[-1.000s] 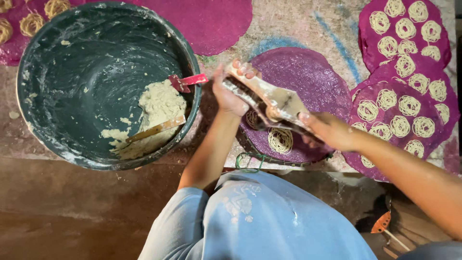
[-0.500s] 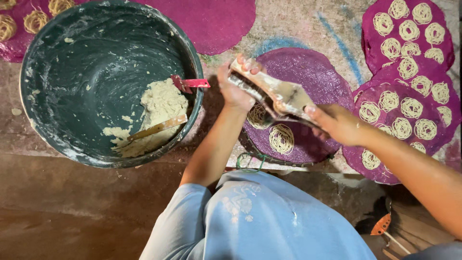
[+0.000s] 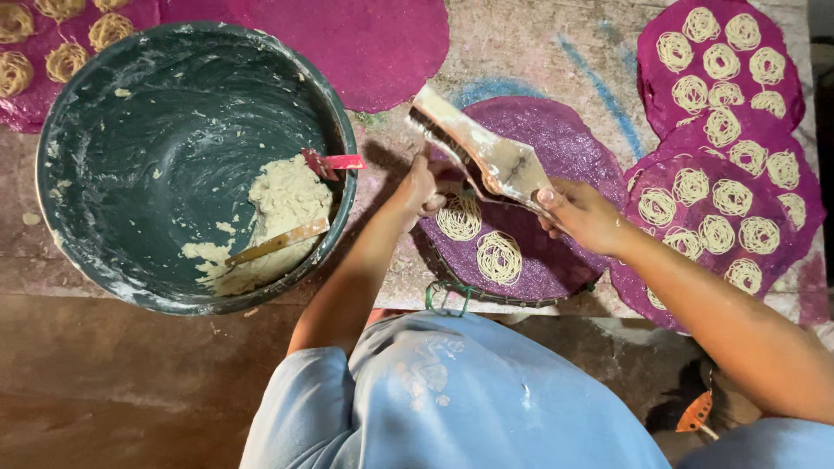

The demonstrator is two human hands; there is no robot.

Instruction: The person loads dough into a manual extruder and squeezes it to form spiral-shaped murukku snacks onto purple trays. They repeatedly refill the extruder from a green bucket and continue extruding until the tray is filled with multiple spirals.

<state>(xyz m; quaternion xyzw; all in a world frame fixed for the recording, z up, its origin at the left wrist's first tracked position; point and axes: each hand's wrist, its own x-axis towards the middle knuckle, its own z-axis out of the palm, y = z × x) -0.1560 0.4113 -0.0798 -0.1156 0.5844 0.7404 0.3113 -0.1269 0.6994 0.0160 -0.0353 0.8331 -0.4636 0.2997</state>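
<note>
Noodle press (image 3: 486,156) held tilted above purple woven mat (image 3: 565,148), both hands clamped on handles. Left hand (image 3: 421,187) fisted round lower handle, forearm angled up from body; right hand (image 3: 586,213) wrapped round other handle end. Two noodle coils (image 3: 478,239) on mat beneath. Dark green basin (image 3: 104,130) with dough (image 3: 282,200) left of press. Worn wooden tabletop (image 3: 530,52); more filled mats (image 3: 721,122) at right. Press outlet hidden; mats cut off by frame edges.
</note>
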